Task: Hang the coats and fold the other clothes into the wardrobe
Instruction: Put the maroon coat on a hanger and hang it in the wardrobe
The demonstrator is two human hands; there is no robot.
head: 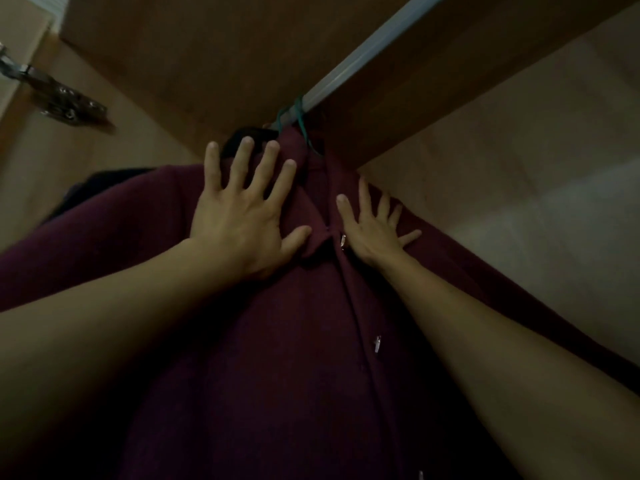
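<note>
Maroon coat (277, 341) hangs on green hanger (300, 114) from wardrobe rail (360, 57). Left hand (242, 216) flat, fingers spread, on collar. Right hand (372, 226) spread, pressed beside button placket, gripping nothing.

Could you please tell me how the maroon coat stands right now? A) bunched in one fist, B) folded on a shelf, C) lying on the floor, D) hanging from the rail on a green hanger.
D: the maroon coat hangs by a green hanger hooked over the rail, with the left hand and right hand spread flat on it.
</note>
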